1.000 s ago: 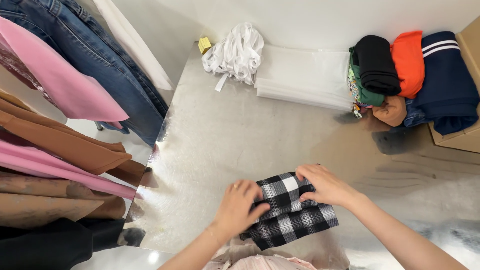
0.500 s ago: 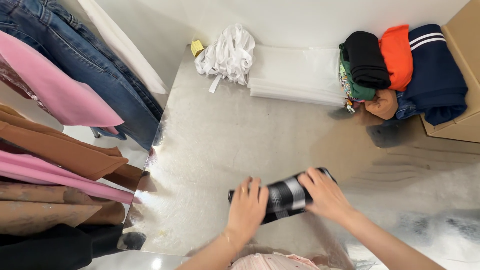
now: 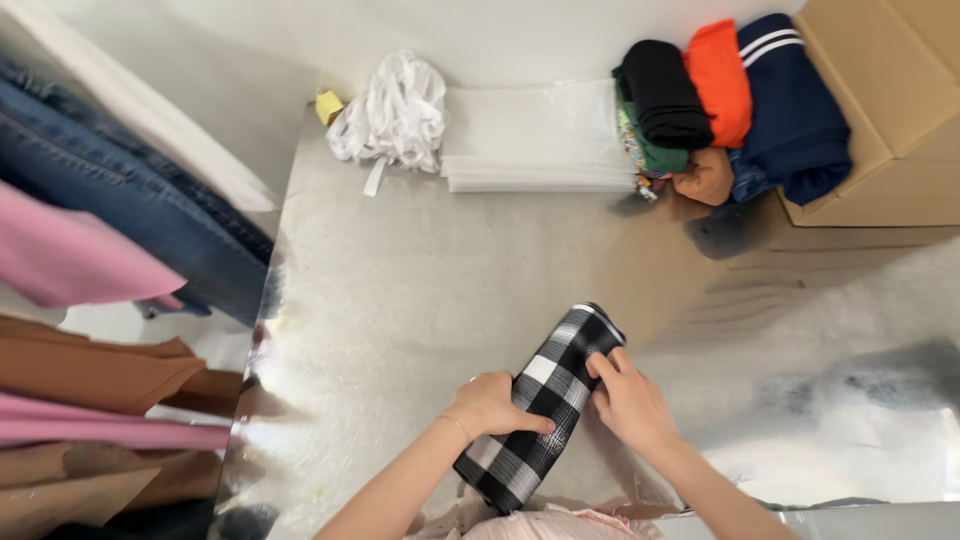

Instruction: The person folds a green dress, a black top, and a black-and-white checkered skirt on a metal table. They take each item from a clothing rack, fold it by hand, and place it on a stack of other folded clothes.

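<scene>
A black-and-white checked cloth (image 3: 545, 400), rolled into a tight tube, lies slantwise on the shiny metal table (image 3: 400, 300) near its front edge. My left hand (image 3: 488, 405) grips the roll from the left side, fingers over its middle. My right hand (image 3: 628, 400) presses against the roll's right side, fingers curled on the fabric. Both hands hold the roll between them.
At the back lie a bundle of white straps (image 3: 392, 118), a stack of clear plastic bags (image 3: 535, 140) and several rolled garments (image 3: 730, 105) beside a cardboard box (image 3: 890, 110). Jeans (image 3: 130, 210) and pink and brown clothes (image 3: 90, 380) hang at the left.
The checked cloth went from a flat folded square to a tight roll, and it now points diagonally away from me. Both hands stayed on it.
</scene>
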